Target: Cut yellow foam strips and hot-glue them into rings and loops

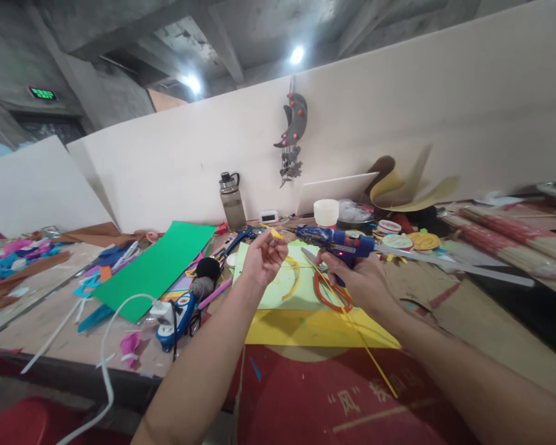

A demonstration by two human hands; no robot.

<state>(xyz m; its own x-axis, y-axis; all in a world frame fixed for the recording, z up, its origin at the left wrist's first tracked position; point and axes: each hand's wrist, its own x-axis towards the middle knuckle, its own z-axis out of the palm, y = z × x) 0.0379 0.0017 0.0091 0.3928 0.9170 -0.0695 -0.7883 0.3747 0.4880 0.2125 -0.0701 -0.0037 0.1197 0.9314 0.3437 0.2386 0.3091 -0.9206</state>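
My left hand (pixel 264 258) is raised over the green paper, fingers pinched on a small yellow piece (pixel 275 233). In my right hand (pixel 364 281) is a blue hot glue gun (pixel 347 242), its nozzle toward the left hand and a long clear glue stick (pixel 463 266) out of its back. Below lie a light green sheet (pixel 269 296) and a yellow sheet (pixel 278 327). A curved yellow strip (pixel 294 281) rests on the green sheet. Beside the right hand are a red-orange loop (pixel 327 295) and a metal blade (pixel 308 254), partly hidden. A thin yellow strip (pixel 375 361) slants toward me.
A green sheet (pixel 160 269), a blue power strip (pixel 176 324) with a white cable (pixel 105 364), and a black pompom (pixel 208 268) lie left. A water bottle (pixel 232 201) stands by the white partition (pixel 176 161). Wrapped stick bundles (pixel 500 241) lie right.
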